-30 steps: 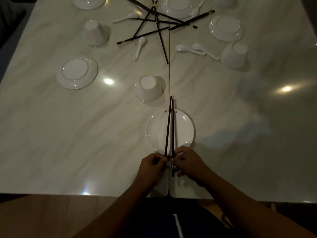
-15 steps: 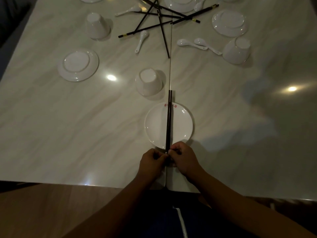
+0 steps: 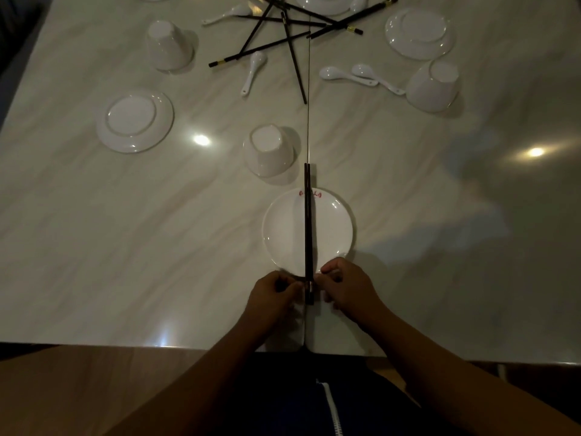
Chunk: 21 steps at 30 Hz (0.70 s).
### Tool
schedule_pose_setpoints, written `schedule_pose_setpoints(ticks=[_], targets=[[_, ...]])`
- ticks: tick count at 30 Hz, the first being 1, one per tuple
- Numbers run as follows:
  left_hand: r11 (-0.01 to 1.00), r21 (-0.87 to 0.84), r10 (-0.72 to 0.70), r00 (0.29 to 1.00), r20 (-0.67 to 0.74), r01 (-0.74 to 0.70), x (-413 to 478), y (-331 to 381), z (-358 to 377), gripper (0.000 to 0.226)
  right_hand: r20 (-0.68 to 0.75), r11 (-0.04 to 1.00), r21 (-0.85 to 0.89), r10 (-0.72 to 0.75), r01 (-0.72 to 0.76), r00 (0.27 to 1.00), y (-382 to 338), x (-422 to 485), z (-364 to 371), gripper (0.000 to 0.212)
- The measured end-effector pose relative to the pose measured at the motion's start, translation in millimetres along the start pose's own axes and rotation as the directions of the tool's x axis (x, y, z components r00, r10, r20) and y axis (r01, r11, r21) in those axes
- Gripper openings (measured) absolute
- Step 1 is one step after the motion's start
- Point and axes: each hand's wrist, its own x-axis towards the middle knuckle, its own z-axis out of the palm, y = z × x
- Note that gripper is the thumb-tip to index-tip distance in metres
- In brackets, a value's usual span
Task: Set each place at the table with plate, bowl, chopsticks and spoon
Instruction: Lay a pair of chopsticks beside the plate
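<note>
Marble table [image 3: 125,247]: dark chopsticks [image 3: 307,228] lie together across white plate [image 3: 283,234].

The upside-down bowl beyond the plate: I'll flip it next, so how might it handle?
The bowl looks like glazed white ceramic, so it is probably stiff, breakable and slippery. It sits rim-down on the glossy table, so if pushed it should slide rather than tip.

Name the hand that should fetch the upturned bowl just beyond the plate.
Left, probably. The upturned bowl sits left of the chopsticks, on the left hand's side; the right hand would cross over them.
</note>
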Motion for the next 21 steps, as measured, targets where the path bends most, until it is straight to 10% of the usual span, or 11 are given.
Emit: schedule_pose_setpoints(ticks=[9, 21], targets=[[0.861, 0.422, 0.415, 0.872, -0.261, -0.283, 70.8, 74.1, -74.1, 0.029, -0.173, 0.93, -0.306, -0.266, 0.205, 0.948, -53.2, 82.3, -65.5, 0.018], [0.631, 0.704, 0.431, 0.902, 0.031, -0.326, 187.4, 160.5, -80.6, 0.081, 0.002, 0.601, -0.789, -0.203, 0.126, 0.979, -83.9, 217.6, -61.9, 0.064]])
